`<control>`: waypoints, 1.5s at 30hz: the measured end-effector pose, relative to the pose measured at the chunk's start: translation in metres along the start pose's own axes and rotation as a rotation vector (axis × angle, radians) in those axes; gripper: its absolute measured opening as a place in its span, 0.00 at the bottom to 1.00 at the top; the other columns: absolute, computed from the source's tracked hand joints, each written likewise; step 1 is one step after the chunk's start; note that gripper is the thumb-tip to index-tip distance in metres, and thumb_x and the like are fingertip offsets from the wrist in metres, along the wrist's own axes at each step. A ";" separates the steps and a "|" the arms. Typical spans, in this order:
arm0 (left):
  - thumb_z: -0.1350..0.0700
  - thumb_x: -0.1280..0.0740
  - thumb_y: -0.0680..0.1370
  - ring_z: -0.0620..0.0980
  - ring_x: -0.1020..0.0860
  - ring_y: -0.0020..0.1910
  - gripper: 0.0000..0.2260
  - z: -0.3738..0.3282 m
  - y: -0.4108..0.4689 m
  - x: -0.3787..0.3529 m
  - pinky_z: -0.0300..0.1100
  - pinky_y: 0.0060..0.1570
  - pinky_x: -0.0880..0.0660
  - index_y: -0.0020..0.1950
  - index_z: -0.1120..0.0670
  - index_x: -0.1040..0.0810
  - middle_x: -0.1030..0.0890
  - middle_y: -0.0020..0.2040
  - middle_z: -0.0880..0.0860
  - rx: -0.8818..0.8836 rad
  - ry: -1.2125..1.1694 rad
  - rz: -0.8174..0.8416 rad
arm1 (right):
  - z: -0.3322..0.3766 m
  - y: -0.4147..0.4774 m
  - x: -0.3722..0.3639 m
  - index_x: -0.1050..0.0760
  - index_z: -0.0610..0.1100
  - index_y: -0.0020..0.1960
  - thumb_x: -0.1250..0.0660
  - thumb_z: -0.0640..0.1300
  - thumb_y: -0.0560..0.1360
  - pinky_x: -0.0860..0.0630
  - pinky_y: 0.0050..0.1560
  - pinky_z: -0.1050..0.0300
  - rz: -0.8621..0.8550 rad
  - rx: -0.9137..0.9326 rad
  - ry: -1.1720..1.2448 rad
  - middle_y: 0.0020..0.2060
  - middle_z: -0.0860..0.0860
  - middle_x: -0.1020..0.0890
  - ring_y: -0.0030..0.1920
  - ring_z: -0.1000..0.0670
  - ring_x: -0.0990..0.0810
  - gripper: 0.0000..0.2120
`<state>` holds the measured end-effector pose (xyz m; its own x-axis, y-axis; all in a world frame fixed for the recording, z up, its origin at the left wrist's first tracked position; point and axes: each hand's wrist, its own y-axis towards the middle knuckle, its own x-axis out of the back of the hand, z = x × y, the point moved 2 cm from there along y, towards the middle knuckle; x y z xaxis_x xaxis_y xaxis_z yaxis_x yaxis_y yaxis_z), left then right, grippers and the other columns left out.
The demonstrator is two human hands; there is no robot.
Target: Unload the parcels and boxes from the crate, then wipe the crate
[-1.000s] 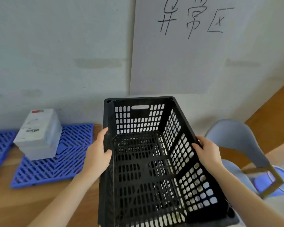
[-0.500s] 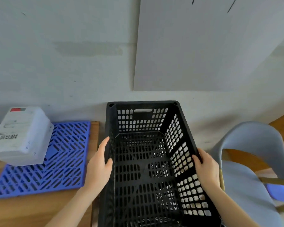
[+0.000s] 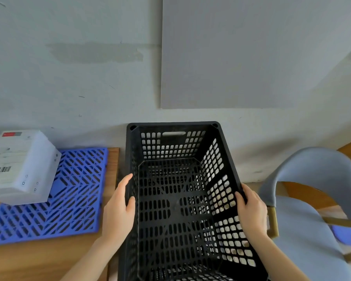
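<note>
This looks to me like a small parcel-handling or stock room rather than a home. A white box-shaped parcel (image 3: 18, 167) with a barcode label and a red mark sits on a blue plastic lattice mat (image 3: 69, 199), which lies on a brown wooden surface (image 3: 39, 260). The black perforated plastic crate (image 3: 170, 124) I hold is a plain storage tote. Behind it is a bare, scuffed grey-white wall (image 3: 69, 88) with a large pale sheet (image 3: 251, 57) fixed to it. A grey-blue chair with a wooden frame (image 3: 312, 165) stands at my right.
</note>
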<state>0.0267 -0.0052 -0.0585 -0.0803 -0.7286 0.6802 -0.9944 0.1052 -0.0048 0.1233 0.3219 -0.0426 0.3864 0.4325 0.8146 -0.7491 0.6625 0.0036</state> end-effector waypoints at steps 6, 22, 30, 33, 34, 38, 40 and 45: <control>0.63 0.32 0.77 0.38 0.25 0.29 0.29 0.000 0.001 -0.002 0.31 0.27 0.31 0.75 0.47 0.36 0.18 0.55 0.55 -0.002 -0.009 -0.006 | -0.003 0.002 0.001 0.28 0.42 0.68 0.38 0.44 0.79 0.25 0.53 0.54 -0.008 0.000 -0.012 0.55 0.48 0.19 0.53 0.49 0.21 0.18; 0.64 0.31 0.76 0.42 0.24 0.27 0.29 0.003 0.002 -0.015 0.35 0.30 0.26 0.74 0.48 0.35 0.22 0.63 0.46 0.013 -0.039 0.000 | -0.009 0.004 0.001 0.27 0.42 0.68 0.37 0.43 0.79 0.28 0.56 0.56 -0.039 -0.052 -0.006 0.57 0.48 0.19 0.57 0.48 0.22 0.18; 0.62 0.33 0.78 0.51 0.18 0.50 0.27 0.002 0.004 -0.016 0.44 0.48 0.20 0.75 0.50 0.36 0.28 0.72 0.50 0.004 0.030 -0.028 | -0.005 0.007 0.000 0.31 0.42 0.70 0.40 0.43 0.80 0.29 0.50 0.59 0.012 -0.013 -0.057 0.54 0.48 0.21 0.50 0.52 0.25 0.19; 0.61 0.34 0.79 0.51 0.21 0.59 0.26 -0.001 0.005 -0.014 0.42 0.51 0.22 0.75 0.50 0.37 0.30 0.73 0.49 0.009 0.046 -0.010 | -0.006 0.007 -0.001 0.33 0.42 0.71 0.41 0.44 0.80 0.29 0.49 0.58 0.036 -0.011 -0.071 0.55 0.47 0.22 0.51 0.49 0.24 0.20; 0.61 0.34 0.79 0.50 0.22 0.61 0.26 -0.001 0.004 -0.013 0.40 0.51 0.23 0.76 0.50 0.38 0.30 0.73 0.49 0.009 0.064 0.001 | -0.007 0.007 -0.001 0.33 0.43 0.71 0.41 0.44 0.80 0.29 0.50 0.58 0.046 -0.012 -0.067 0.57 0.46 0.22 0.53 0.49 0.24 0.20; 0.57 0.35 0.80 0.48 0.19 0.47 0.28 -0.003 0.007 -0.006 0.37 0.39 0.24 0.77 0.49 0.42 0.32 0.75 0.50 0.010 0.170 0.090 | -0.007 0.007 0.003 0.37 0.47 0.74 0.41 0.46 0.81 0.27 0.52 0.55 0.155 -0.068 -0.100 0.61 0.45 0.25 0.55 0.48 0.26 0.22; 0.52 0.35 0.80 0.50 0.19 0.54 0.29 -0.005 0.006 0.001 0.42 0.44 0.21 0.78 0.48 0.45 0.35 0.76 0.50 0.006 0.237 0.162 | -0.006 0.000 0.011 0.41 0.49 0.75 0.40 0.49 0.80 0.28 0.59 0.49 0.154 -0.050 -0.219 0.64 0.45 0.28 0.61 0.45 0.29 0.25; 0.47 0.39 0.81 0.48 0.25 0.64 0.25 -0.008 -0.029 0.032 0.47 0.56 0.23 0.77 0.48 0.40 0.33 0.75 0.49 0.016 0.189 0.161 | 0.013 -0.030 0.021 0.36 0.50 0.72 0.38 0.47 0.78 0.31 0.64 0.44 -0.006 0.117 -0.197 0.65 0.48 0.31 0.65 0.46 0.32 0.23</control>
